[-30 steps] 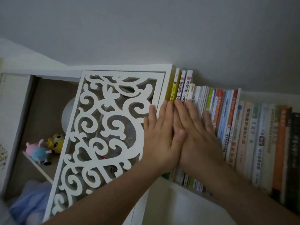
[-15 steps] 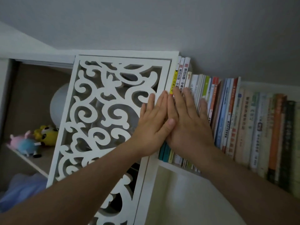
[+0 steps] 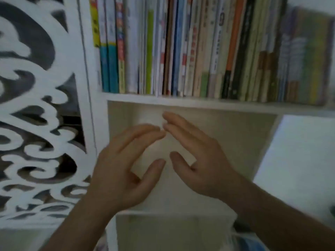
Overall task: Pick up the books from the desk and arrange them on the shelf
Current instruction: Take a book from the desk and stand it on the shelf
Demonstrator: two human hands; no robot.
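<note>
Both hands hang at the centre of the frame below the shelf (image 3: 208, 104), holding nothing: the left hand (image 3: 119, 171) and right hand (image 3: 201, 160) each have a spread, relaxed grip, fingertips nearly meeting. The books (image 3: 181, 46) stand upright in a row on the shelf across the top, beside the white carved panel (image 3: 39, 113) at left.

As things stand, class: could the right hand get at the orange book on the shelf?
Probably yes. The right hand is open, holds nothing and hangs in front of the compartment below the shelf; nothing lies between it and the orange book, though neighbours pack it tightly.
</note>
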